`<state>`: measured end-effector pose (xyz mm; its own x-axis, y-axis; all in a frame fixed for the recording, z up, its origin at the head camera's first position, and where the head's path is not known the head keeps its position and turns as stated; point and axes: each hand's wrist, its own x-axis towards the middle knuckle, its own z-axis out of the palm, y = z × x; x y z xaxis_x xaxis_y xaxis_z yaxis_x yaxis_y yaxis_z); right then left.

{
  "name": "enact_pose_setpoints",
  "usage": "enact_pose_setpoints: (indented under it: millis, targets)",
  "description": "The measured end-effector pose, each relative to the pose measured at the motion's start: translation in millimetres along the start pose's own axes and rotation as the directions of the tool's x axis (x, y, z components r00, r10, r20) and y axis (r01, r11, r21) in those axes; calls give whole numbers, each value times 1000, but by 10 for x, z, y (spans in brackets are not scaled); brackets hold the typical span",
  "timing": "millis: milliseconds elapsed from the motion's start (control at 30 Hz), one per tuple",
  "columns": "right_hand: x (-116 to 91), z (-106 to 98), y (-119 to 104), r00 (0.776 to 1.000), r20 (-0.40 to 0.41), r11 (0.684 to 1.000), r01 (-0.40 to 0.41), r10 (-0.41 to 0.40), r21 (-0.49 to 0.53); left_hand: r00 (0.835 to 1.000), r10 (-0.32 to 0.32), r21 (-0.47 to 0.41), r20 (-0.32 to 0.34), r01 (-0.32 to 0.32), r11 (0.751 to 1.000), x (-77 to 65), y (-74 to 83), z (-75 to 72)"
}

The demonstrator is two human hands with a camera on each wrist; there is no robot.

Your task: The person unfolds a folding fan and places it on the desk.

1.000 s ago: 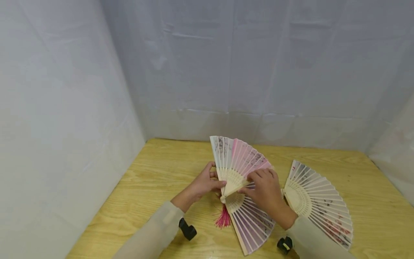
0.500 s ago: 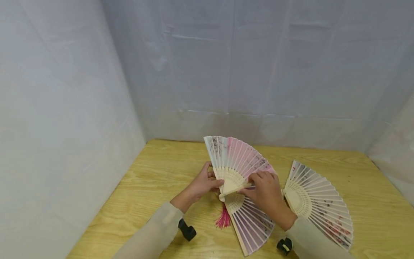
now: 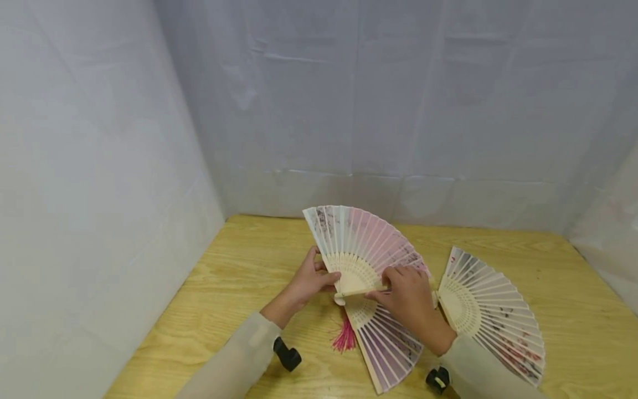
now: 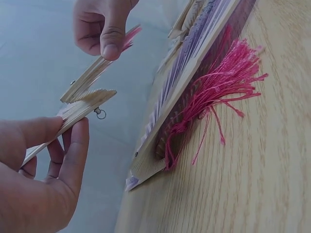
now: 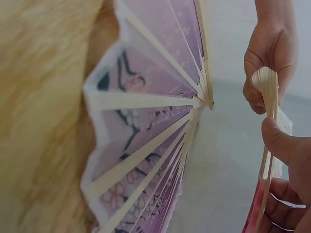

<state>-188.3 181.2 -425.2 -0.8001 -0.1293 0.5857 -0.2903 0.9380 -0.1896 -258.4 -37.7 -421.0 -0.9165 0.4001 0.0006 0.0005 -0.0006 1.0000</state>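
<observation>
Both hands hold a folding fan point(image 3: 371, 238), pale blue at its left and pink at its right, spread above the table. My left hand point(image 3: 308, 281) pinches its left guard stick close to the pivot, thumb in front. The right guard is pinched between thumb and fingers of my right hand point(image 3: 411, 299). In the left wrist view a small metal ring point(image 4: 100, 114) hangs at the fan's pivot end. Beneath, a purple folding fan point(image 3: 391, 352) stands spread on the table, partly covered by my right hand and the held fan. A pink tassel point(image 4: 223, 87) lies beside its pivot end.
To the right, a whitish folding fan point(image 3: 498, 310) with red and grey painting is spread on the wooden table point(image 3: 239, 249). White sheeting point(image 3: 379, 111) walls in the back and sides. Black wrist devices point(image 3: 287, 354) sit below both sleeves.
The held fan has spread wider: its pale blue edge swings left and more of that section shows. My left hand shifts slightly left with it; the right hand stays nearly in place.
</observation>
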Motion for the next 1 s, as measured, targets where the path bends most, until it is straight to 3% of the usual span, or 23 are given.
enact_pose_setpoints:
  millis: [233,500,800,1000]
  targets:
    - [7,-20,-15,994,103,999,-43,41,15,999,17,-16,-48,-17,1000,-9,0,-21]
    - [-12,-13,-7,990,142,999,-14,10,28,993,38,-72,-116,-47,996,5,-25,-80]
    - [-42,-12,13,996,57,997,68,-70,48,989,39,-108,-145,-55,993,-21,38,-141]
    - [-45,-10,25,996,60,997,62,-64,41,985,45,-109,-166,-64,992,-12,39,-225]
